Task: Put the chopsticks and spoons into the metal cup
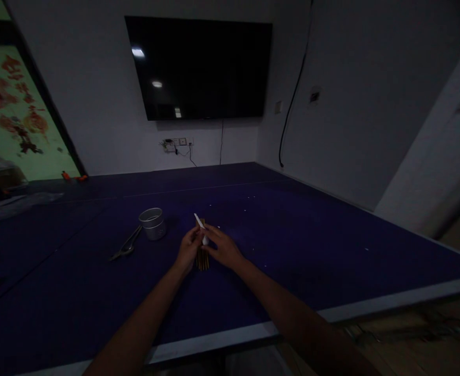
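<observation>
My left hand and my right hand meet above the purple tabletop. Between their fingers is a narrow white strip, its upper end sticking out to the far left; whether it is paper or tape I cannot tell. Both hands are closed, fingertips pinched at the strip. Under them is a bundle of thin yellow-brown sticks, partly hidden by my fingers. Left of my hands stands a grey metal cup. Beside the cup lies a pair of scissors, dark and hard to make out.
Small white scraps are scattered over the purple tabletop. Clear plastic wrapping and an orange-handled object lie at the far left. A television hangs on the back wall, and a black cable runs down the right wall.
</observation>
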A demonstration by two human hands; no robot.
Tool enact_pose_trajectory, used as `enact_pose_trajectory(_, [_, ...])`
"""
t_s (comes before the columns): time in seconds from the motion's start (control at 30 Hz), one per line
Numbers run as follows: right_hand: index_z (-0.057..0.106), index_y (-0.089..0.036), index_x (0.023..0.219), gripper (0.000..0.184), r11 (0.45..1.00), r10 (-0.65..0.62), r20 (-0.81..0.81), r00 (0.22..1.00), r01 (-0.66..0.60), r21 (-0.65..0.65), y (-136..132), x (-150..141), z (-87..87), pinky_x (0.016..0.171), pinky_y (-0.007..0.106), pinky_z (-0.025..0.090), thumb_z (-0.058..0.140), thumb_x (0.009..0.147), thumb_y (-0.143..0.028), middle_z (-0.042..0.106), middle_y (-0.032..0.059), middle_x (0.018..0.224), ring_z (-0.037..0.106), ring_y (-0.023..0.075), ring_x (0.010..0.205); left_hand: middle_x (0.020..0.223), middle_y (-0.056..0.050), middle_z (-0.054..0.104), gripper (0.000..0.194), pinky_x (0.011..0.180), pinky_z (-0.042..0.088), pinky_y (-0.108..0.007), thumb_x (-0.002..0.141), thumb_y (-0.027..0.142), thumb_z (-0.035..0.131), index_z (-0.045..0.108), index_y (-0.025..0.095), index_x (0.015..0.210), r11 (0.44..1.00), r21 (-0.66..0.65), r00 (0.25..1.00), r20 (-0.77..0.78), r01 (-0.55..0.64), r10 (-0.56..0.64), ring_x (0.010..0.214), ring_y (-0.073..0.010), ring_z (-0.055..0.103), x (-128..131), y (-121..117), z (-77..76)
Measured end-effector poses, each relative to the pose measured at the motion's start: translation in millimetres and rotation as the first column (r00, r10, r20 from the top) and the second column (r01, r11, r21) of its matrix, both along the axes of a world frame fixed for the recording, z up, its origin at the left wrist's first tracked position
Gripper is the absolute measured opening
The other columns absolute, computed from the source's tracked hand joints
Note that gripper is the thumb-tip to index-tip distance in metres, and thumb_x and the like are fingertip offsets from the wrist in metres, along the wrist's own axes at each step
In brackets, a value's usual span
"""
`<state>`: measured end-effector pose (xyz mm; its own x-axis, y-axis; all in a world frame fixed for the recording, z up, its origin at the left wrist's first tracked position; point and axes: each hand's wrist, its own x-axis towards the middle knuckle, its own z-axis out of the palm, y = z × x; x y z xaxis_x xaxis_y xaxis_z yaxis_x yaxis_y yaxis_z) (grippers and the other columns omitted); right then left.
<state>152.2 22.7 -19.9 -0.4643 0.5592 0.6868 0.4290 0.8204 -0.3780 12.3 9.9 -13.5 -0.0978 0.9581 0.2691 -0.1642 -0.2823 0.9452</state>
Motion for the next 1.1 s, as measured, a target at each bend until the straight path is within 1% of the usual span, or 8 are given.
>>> enact_pose_trajectory(0.1, [0.045, -0.025, 0.132, 0.053, 1.000, -0.005, 0.014, 1.000, 0.005, -0.007, 2, 0, -3.6, 0.100, 0.036, 0.040, 0.057, 0.081, -0.022, 0.050, 0.0083, 0.133, 0.046, 0.0183, 0.122, 0.105, -0.010, 0.066, 0.052, 0.080, 0.046, -0.029, 0.063, 0.044, 0.072, 0.063, 0.014, 0.106, 0.995, -0.058, 0.994, 0.071, 0.085, -0.080, 0.090, -0.0186, 0.062, -3, 1, -2.8])
enact_pose_trajectory(0.2, [0.050, -0.024, 0.128, 0.049, 0.999, -0.045, 0.028, 0.999, 0.045, 0.001, 4, 0, -5.1, 0.100, 0.038, 0.040, 0.059, 0.080, -0.020, 0.053, 0.0090, 0.130, 0.049, 0.0194, 0.119, 0.106, -0.011, 0.066, 0.055, 0.080, 0.047, -0.030, 0.064, 0.044, 0.072, 0.063, 0.014, 0.108, 0.992, -0.051, 0.993, 0.023, 0.116, -0.115, 0.090, -0.0193, 0.062, -6, 2, -2.2])
enact_pose_trajectory(0.33, [0.056, -0.023, 0.122, 0.040, 0.984, -0.175, 0.039, 0.984, 0.176, -0.010, 5, 1, -3.4, 0.100, 0.041, 0.039, 0.056, 0.081, -0.020, 0.055, 0.0095, 0.128, 0.052, 0.0210, 0.115, 0.108, -0.010, 0.066, 0.042, 0.089, 0.045, -0.037, 0.076, 0.044, 0.059, 0.064, 0.016, 0.107, 0.994, 0.105, 0.945, -0.325, 0.004, 0.031, 0.098, -0.0218, 0.060, -12, 4, -2.4])
enact_pose_trajectory(0.47, [0.059, -0.017, 0.118, 0.037, 0.947, -0.307, 0.105, 0.946, 0.315, -0.068, 9, 5, -2.7, 0.100, 0.038, 0.039, 0.056, 0.082, -0.020, 0.058, 0.0117, 0.124, 0.054, 0.0223, 0.113, 0.111, -0.010, 0.064, 0.030, 0.098, 0.039, -0.043, 0.085, 0.029, 0.045, 0.064, 0.017, 0.106, 0.938, 0.347, 0.615, -0.746, 0.029, 0.257, 0.108, -0.0223, 0.055, -19, 5, -7.2])
enact_pose_trajectory(0.57, [0.061, -0.016, 0.116, 0.036, 0.926, -0.329, 0.217, 0.919, 0.359, -0.116, 11, 7, -3.3, 0.098, 0.035, 0.039, 0.058, 0.081, -0.022, 0.060, 0.0123, 0.120, 0.054, 0.0227, 0.113, 0.115, -0.011, 0.061, 0.031, 0.098, 0.040, -0.042, 0.085, 0.023, 0.043, 0.063, 0.017, 0.107, 0.916, 0.385, 0.387, -0.866, 0.114, 0.316, 0.111, -0.0224, 0.052, -20, 4, -12.4])
enact_pose_trajectory(0.67, [0.062, -0.015, 0.115, 0.035, 0.909, -0.325, 0.316, 0.891, 0.387, -0.155, 11, 6, -3.1, 0.095, 0.032, 0.041, 0.058, 0.081, -0.023, 0.061, 0.0129, 0.118, 0.053, 0.0228, 0.113, 0.121, -0.012, 0.057, 0.031, 0.099, 0.040, -0.040, 0.086, 0.022, 0.043, 0.063, 0.017, 0.109, 0.914, 0.376, 0.261, -0.907, 0.150, 0.330, 0.115, -0.0223, 0.050, -18, 4, -15.2])
enact_pose_trajectory(0.8, [0.062, -0.017, 0.116, 0.036, 0.906, -0.306, 0.375, 0.875, 0.388, -0.168, 9, 4, -2.0, 0.094, 0.030, 0.040, 0.058, 0.081, -0.025, 0.061, 0.0125, 0.117, 0.053, 0.0222, 0.112, 0.119, -0.013, 0.058, 0.032, 0.097, 0.042, -0.036, 0.086, 0.020, 0.041, 0.062, 0.015, 0.109, 0.932, 0.324, 0.211, -0.934, 0.162, 0.288, 0.113, -0.0213, 0.052, -13, 1, -13.1])
enact_pose_trajectory(1.1, [0.061, -0.013, 0.117, 0.037, 0.941, -0.218, 0.353, 0.910, 0.292, -0.171, 13, 4, -3.9, 0.097, 0.031, 0.038, 0.057, 0.082, -0.023, 0.059, 0.0142, 0.120, 0.053, 0.0220, 0.113, 0.116, -0.012, 0.060, 0.033, 0.098, 0.041, -0.033, 0.084, 0.015, 0.039, 0.062, 0.015, 0.108, 0.955, 0.258, 0.230, -0.948, 0.144, 0.221, 0.111, -0.0197, 0.054, -10, 0, -8.3])
